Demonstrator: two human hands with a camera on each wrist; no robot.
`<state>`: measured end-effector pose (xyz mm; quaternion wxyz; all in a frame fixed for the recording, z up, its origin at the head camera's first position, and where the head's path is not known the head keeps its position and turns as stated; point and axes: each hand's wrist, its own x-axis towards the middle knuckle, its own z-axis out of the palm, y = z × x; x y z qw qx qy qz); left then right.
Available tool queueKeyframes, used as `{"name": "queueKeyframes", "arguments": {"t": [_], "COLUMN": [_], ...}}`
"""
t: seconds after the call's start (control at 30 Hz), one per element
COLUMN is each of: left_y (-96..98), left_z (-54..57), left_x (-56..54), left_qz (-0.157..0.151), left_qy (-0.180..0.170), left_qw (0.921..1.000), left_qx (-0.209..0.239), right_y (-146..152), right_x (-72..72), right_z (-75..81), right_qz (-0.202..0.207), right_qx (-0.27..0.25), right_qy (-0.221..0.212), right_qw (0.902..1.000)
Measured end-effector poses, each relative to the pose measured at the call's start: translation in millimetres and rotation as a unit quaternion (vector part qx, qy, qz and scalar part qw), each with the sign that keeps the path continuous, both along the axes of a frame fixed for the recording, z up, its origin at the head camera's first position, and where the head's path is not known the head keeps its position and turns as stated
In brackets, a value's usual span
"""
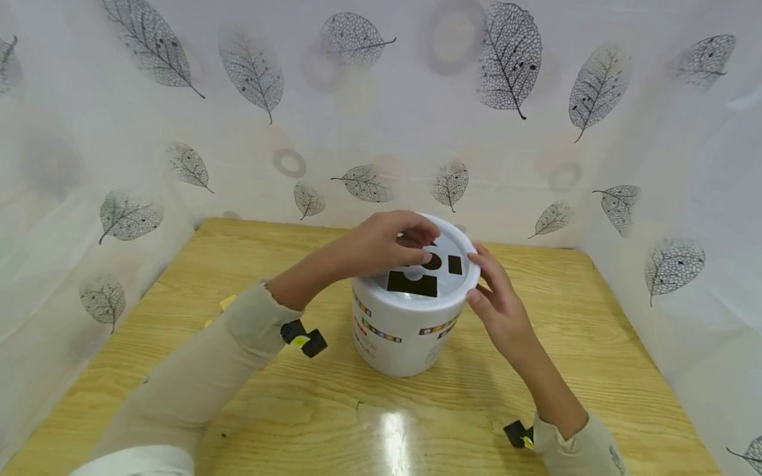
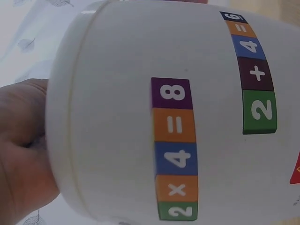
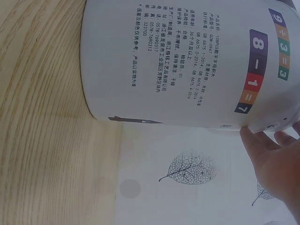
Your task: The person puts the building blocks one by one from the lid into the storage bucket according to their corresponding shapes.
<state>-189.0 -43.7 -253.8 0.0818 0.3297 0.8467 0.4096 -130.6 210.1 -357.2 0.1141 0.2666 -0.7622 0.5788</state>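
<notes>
A white bucket [image 1: 399,344] stands upright on the table, with colourful printed sums on its side. Its white lid [image 1: 455,238] has several dark cut-out shapes. My left hand [image 1: 381,244] is over the lid's left half, thumb and fingers bent and apart, with nothing visible between them. In the left wrist view the bucket wall [image 2: 117,117] hides most of that hand [image 2: 26,150]. My right hand [image 1: 500,304] holds the rim at the right, thumb in front and fingers farther back. The right wrist view has that hand [image 3: 276,164] at the rim beside the bucket's printed text.
The bucket stands on a wood-grain table [image 1: 309,423]. Small yellow pieces [image 1: 228,302] lie at the left, partly behind my left sleeve [image 1: 196,370]. A pale leaf-patterned curtain [image 1: 381,119] surrounds the back and sides.
</notes>
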Motion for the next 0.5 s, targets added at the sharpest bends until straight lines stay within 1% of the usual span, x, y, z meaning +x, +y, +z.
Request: {"name": "queueKeyframes", "arguments": {"t": [0.1, 0.27, 0.37, 0.5], "left_y": [-12.4, -41.5, -60.2, -84.3], "left_z": [0.7, -0.3, -5.0, -15.2], "left_x": [4.8, 18.9, 27.1, 36.5], "left_qz": [0.017, 0.042, 0.06, 0.087], "left_qy": [0.008, 0.017, 0.016, 0.015], "left_qw": [0.9994, 0.9952, 0.9918, 0.9885], "left_qx": [0.028, 0.087, 0.111, 0.123], "right_y": [-0.9, -1.7, -2.0, -3.1], "right_x": [0.3, 0.0, 0.2, 0.7], "right_z": [0.3, 1.0, 1.1, 1.0], "right_qz": [-0.005, -0.007, -0.007, -0.007], "right_qx": [0.002, 0.004, 0.005, 0.004], "right_qy": [0.0, 0.002, 0.003, 0.0], "right_qw": [1.0, 1.0, 1.0, 1.0]}}
